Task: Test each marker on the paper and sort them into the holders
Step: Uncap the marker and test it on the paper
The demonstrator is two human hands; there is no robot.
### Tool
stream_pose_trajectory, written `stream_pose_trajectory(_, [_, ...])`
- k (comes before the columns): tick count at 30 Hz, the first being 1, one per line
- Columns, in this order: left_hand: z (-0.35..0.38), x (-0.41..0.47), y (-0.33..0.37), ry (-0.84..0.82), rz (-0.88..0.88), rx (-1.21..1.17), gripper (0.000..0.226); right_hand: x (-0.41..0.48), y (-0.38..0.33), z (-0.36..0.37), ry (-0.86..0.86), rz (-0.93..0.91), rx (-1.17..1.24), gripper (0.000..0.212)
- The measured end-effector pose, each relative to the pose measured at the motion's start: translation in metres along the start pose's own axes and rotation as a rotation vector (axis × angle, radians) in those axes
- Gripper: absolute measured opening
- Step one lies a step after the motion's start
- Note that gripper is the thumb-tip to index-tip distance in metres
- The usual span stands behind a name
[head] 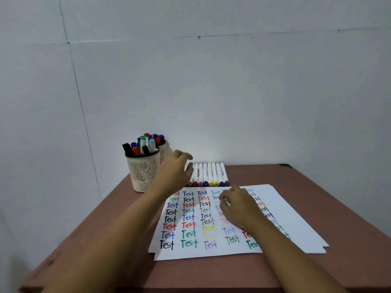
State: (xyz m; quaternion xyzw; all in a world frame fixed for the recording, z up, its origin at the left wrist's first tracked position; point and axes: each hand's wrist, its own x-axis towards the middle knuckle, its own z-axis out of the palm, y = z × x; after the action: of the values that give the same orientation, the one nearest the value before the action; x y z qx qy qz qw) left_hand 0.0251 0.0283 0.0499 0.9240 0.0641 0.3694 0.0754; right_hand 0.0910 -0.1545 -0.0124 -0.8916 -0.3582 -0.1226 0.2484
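Several white markers point(211, 174) with coloured caps lie side by side at the back of the table. My left hand point(175, 172) hovers over the left end of that row, its fingers loosely bent and blurred, with nothing plainly in it. The white paper point(296, 218) is covered with the word "Test" in many colours. My right hand point(239, 208) rests on the paper's upper middle, fingers curled downward; whether it holds anything is hidden. A beige mesh holder point(143, 172) full of markers stands at the back left. A second holder point(164, 151) stands behind it, also with markers.
The brown table point(201, 271) ends at its front edge near the bottom of the view. A grey wall point(232, 92) rises directly behind the table. The paper's right corner reaches close to the table's right edge.
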Motion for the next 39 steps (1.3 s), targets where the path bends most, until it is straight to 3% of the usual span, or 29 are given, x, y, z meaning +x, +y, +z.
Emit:
stream_pose_trajectory(3, [0.031,-0.012,0.014,-0.223,-0.064,-0.03,0.039,0.001,0.0,-0.001,0.005,0.012,0.001,0.031])
stream_pose_trajectory(10, [0.058,-0.025,0.008,-0.451,-0.101,-0.074,0.034,0.005,-0.003,-0.003,0.044,0.059,0.015,0.027])
stream_pose_trajectory(18, [0.059,-0.026,0.01,-0.413,-0.081,-0.065,0.036,0.051,0.004,-0.018,0.055,0.232,-0.001,0.02])
stream_pose_trajectory(26, [0.06,-0.025,0.012,-0.394,-0.067,-0.069,0.036,0.08,0.013,0.001,-0.014,0.358,0.027,0.034])
stream_pose_trajectory(30, [0.06,-0.025,0.011,-0.393,-0.068,-0.063,0.035,0.086,0.015,0.006,0.006,0.45,0.037,0.031])
stream_pose_trajectory(35, [0.057,-0.025,0.011,-0.352,-0.101,-0.114,0.035,0.087,0.019,-0.006,0.172,0.546,0.208,0.025])
stream_pose_trajectory(39, [0.051,-0.027,0.012,-0.161,-0.08,-0.189,0.029,0.074,0.028,-0.028,0.388,0.503,0.336,0.02])
